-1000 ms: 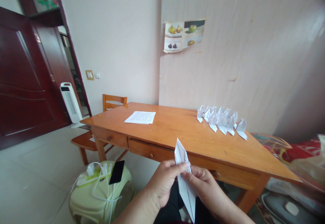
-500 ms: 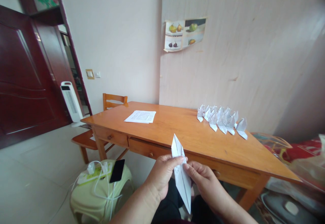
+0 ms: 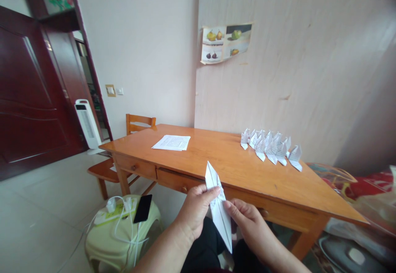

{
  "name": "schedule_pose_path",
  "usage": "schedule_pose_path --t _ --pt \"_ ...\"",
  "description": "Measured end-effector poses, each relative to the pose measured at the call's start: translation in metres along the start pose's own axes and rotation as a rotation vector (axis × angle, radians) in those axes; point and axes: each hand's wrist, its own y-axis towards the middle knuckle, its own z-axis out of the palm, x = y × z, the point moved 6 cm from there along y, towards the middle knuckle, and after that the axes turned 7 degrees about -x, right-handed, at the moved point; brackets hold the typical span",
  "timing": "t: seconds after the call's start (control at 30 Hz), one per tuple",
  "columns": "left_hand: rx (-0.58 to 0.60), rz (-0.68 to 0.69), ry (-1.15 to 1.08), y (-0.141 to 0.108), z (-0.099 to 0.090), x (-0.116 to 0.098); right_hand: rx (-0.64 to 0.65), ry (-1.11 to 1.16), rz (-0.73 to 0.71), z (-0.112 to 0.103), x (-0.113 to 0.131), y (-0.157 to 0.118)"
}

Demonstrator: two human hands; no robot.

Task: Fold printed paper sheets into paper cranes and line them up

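Note:
A long, narrow folded paper [image 3: 220, 217], white with a crease down its length and pointed at both ends, is held over my lap in front of the table. My left hand [image 3: 198, 209] pinches its upper middle, thumb on the near face. Lower on the right edge, my right hand [image 3: 244, 214] grips it between thumb and fingers. The fingertips behind the paper are hidden. Several folded paper figures [image 3: 272, 149] with upright points stand grouped at the table's right rear.
The wooden table [image 3: 213, 147] carries a stack of printed sheets [image 3: 172, 142] on its left. To my left, a green stool [image 3: 108, 238] holds a power strip [image 3: 116, 211], cables and a black phone [image 3: 143, 208]. Bags [image 3: 368, 184] lie right of the table.
The upper end of the folded paper has shifted slightly left and up, with my left hand moving along with it. My right hand keeps its grip on the edge.

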Motion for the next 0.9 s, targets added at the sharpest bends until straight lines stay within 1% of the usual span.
schedule_pose_path --t 0.17,0.33,0.43,0.53,0.6,0.67,0.8,0.9 --pt "0.008 0.010 0.010 0.001 -0.001 0.001 -0.023 -0.014 -0.080 -0.003 0.001 0.000" --pt "0.041 0.044 0.004 -0.003 0.000 -0.001 -0.038 0.030 -0.074 -0.003 0.004 0.000" --pt "0.034 0.053 0.020 -0.004 0.000 -0.001 -0.042 0.064 -0.049 0.000 0.008 -0.003" --pt "0.015 0.050 0.024 -0.003 -0.002 0.000 -0.039 0.082 0.023 0.005 0.009 -0.006" --pt "0.021 0.036 0.026 -0.003 -0.003 0.002 -0.043 0.082 0.073 0.007 0.009 -0.007" --pt "0.035 0.032 0.028 -0.003 -0.004 0.002 -0.052 0.077 0.084 0.006 0.010 -0.007" --pt "0.059 0.022 0.028 -0.003 -0.005 0.003 -0.103 0.019 -0.010 -0.001 0.016 -0.005" --pt "0.059 0.023 0.039 -0.004 -0.004 0.003 -0.076 -0.019 -0.053 -0.002 0.015 -0.004"
